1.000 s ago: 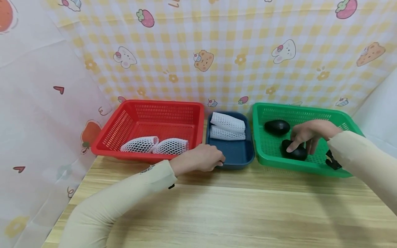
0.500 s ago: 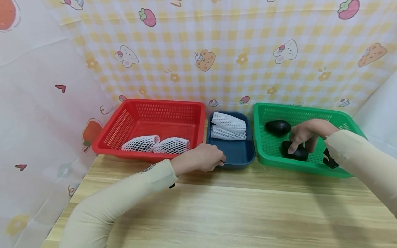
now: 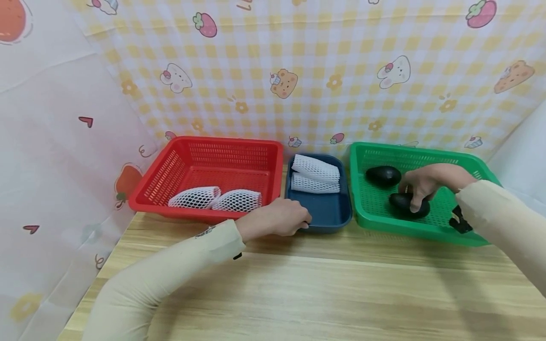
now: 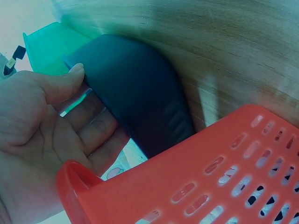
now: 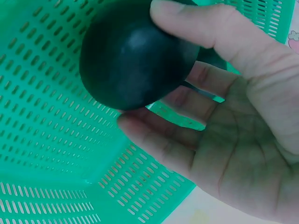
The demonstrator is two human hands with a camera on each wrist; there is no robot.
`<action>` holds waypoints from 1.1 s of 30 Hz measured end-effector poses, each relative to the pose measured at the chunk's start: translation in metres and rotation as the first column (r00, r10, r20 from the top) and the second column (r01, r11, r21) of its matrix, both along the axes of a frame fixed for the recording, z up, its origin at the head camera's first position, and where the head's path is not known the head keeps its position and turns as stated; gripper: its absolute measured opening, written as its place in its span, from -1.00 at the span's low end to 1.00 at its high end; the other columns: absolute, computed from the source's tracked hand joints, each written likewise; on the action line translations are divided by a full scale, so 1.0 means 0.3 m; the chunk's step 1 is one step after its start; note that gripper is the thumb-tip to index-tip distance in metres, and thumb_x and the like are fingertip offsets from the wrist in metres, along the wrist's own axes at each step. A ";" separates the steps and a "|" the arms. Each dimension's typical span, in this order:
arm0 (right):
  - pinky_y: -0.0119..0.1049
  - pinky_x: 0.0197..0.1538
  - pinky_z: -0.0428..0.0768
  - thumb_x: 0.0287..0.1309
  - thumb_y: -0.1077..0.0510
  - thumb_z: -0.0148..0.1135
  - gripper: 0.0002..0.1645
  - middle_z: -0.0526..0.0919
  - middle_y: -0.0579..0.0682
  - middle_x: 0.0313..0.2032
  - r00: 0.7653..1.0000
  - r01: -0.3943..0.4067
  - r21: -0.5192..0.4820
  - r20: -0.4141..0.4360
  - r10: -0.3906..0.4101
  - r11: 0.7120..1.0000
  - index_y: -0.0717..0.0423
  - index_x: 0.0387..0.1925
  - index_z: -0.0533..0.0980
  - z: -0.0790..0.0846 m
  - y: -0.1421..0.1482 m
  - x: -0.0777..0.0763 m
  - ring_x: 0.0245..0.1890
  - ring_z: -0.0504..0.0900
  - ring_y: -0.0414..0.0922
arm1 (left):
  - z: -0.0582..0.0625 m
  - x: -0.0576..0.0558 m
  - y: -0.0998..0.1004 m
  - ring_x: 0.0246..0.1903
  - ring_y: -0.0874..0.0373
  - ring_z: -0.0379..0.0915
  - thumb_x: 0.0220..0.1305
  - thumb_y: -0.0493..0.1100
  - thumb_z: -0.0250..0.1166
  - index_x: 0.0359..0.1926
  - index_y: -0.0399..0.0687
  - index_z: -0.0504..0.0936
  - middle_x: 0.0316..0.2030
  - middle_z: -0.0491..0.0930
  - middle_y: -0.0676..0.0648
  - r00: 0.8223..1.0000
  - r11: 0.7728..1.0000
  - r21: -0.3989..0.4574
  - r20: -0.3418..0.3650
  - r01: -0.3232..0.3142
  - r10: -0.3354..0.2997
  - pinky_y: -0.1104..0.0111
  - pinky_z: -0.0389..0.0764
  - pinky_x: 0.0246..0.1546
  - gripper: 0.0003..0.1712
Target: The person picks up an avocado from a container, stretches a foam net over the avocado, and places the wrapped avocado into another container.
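My right hand (image 3: 428, 182) grips a black, smooth, avocado-shaped fruit (image 3: 399, 202) inside the green basket (image 3: 409, 231). In the right wrist view its thumb lies on top of the fruit (image 5: 135, 56), with fingers curled beneath. Just behind it, a second black fruit (image 3: 383, 175) lies on the basket floor. At the front left corner of the dark blue tray (image 3: 324, 213), my left hand (image 3: 283, 217) pinches the rim between thumb and fingers, as the left wrist view shows. Two flattened white foam net sleeves (image 3: 315, 175) lie at the tray's back.
Left of the tray stands a red basket (image 3: 204, 216) holding two net-sleeved items (image 3: 237, 201) with dark showing through the mesh. The wooden table (image 3: 298, 293) stretches in front. A patterned cloth (image 3: 256, 71) hangs close behind the containers.
My right thumb has shifted rightward along the black fruit, which has turned slightly in the basket. The left hand keeps its place on the tray rim.
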State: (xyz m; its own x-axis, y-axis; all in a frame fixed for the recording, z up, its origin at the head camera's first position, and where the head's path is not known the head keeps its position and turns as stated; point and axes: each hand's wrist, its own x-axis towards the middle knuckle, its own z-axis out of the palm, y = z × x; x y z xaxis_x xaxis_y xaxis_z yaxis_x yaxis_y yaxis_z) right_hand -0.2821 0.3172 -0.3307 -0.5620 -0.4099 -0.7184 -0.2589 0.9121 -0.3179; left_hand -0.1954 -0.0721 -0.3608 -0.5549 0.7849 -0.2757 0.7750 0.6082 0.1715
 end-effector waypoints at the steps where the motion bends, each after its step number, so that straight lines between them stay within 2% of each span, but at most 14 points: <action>1: 0.02 -0.10 0.67 0.09 0.15 0.54 -0.05 0.48 0.48 0.10 0.999 -0.036 -0.002 -0.021 0.036 0.999 0.63 0.29 0.26 0.002 0.002 -0.004 0.09 0.51 0.34 | -0.001 0.000 -0.001 -0.33 0.20 0.51 0.46 -0.10 0.27 0.07 0.01 0.73 -0.25 0.66 0.05 1.000 1.000 0.002 -0.001 0.000 0.000 0.43 0.56 -0.32 -0.74; 4: 0.06 -0.10 0.64 0.05 0.15 0.56 -0.11 0.54 0.38 0.07 0.989 -0.112 0.000 -0.095 0.111 0.994 0.59 0.25 0.33 0.009 0.010 -0.009 0.07 0.51 0.34 | -0.002 -0.001 -0.002 -0.34 0.20 0.51 0.46 -0.09 0.27 0.07 0.01 0.73 -0.26 0.66 0.05 1.000 1.000 0.006 -0.004 0.002 -0.002 0.43 0.55 -0.33 -0.75; 6: 0.08 -0.08 0.63 0.03 0.17 0.56 -0.14 0.52 0.41 0.09 0.983 -0.129 -0.015 -0.137 0.125 0.992 0.56 0.23 0.36 0.018 0.015 -0.006 0.10 0.47 0.39 | -0.003 -0.002 -0.001 -0.34 0.21 0.51 0.46 -0.09 0.26 0.06 0.01 0.73 -0.27 0.65 0.06 1.000 1.000 0.006 -0.003 0.003 -0.003 0.43 0.55 -0.33 -0.75; 10: 0.06 -0.08 0.64 0.00 0.26 0.55 -0.17 0.43 0.50 0.14 0.976 -0.113 -0.071 -0.196 0.098 0.991 0.55 0.23 0.36 0.044 0.016 0.006 0.15 0.39 0.47 | -0.001 -0.003 0.000 -0.33 0.21 0.50 0.46 -0.09 0.26 0.06 0.02 0.73 -0.26 0.65 0.06 1.000 1.000 0.006 0.001 -0.001 0.001 0.42 0.56 -0.32 -0.75; 14: 0.03 -0.08 0.64 -0.01 0.33 0.53 -0.16 0.39 0.49 0.19 0.967 -0.103 -0.109 -0.243 0.074 0.989 0.53 0.27 0.35 0.069 0.004 0.017 0.18 0.37 0.47 | 0.000 -0.002 -0.001 -0.32 0.20 0.51 0.46 -0.10 0.27 0.08 0.02 0.73 -0.24 0.66 0.05 1.000 1.000 0.009 0.000 -0.001 0.001 0.42 0.56 -0.31 -0.74; 19: -0.04 -0.12 0.60 -0.03 0.32 0.51 -0.21 0.46 0.34 0.16 0.948 -0.124 -0.132 -0.309 0.079 0.983 0.41 0.25 0.41 0.091 -0.014 0.026 0.09 0.48 0.27 | -0.003 -0.002 -0.002 -0.33 0.20 0.51 0.46 -0.10 0.27 0.08 0.01 0.73 -0.24 0.66 0.05 1.000 1.000 0.011 -0.001 0.000 0.000 0.43 0.56 -0.31 -0.74; 23: -0.07 -0.17 0.54 -0.03 0.28 0.51 -0.27 0.51 0.20 0.08 0.931 -0.141 -0.135 -0.355 0.085 0.981 0.32 0.21 0.46 0.107 -0.031 0.038 -0.09 0.50 0.05 | -0.006 -0.002 -0.003 -0.32 0.20 0.51 0.46 -0.10 0.27 0.09 0.01 0.72 -0.23 0.66 0.05 1.000 1.000 0.017 0.002 -0.002 0.002 0.44 0.56 -0.30 -0.73; 28: -0.08 -0.22 0.52 0.00 0.25 0.51 -0.29 0.53 0.15 0.04 0.910 -0.156 -0.124 -0.403 0.094 0.980 0.31 0.20 0.46 0.125 -0.062 0.063 -0.18 0.49 -0.03 | -0.012 -0.004 -0.002 -0.32 0.21 0.52 0.45 -0.10 0.28 0.09 0.02 0.72 -0.22 0.67 0.05 1.000 1.000 0.020 0.002 -0.007 0.007 0.43 0.57 -0.29 -0.73; 33: -0.10 -0.24 0.52 -0.07 0.27 0.53 -0.25 0.51 0.19 0.04 0.867 -0.203 -0.123 -0.483 0.120 0.972 0.33 0.20 0.45 0.129 -0.107 0.093 -0.20 0.48 -0.04 | -0.009 -0.002 -0.002 -0.32 0.20 0.51 0.45 -0.09 0.28 0.09 0.02 0.73 -0.24 0.66 0.05 1.000 1.000 0.018 0.005 -0.012 0.011 0.42 0.56 -0.29 -0.73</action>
State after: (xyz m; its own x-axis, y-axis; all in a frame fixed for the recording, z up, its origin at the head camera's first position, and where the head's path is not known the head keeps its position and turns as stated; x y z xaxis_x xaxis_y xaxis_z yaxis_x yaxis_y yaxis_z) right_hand -0.2544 0.2850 -0.2922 -0.7311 -0.6124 -0.3008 -0.5539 0.7901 -0.2624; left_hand -0.1958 -0.0728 -0.3634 -0.5626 0.7834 -0.2641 0.7671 0.6138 0.1865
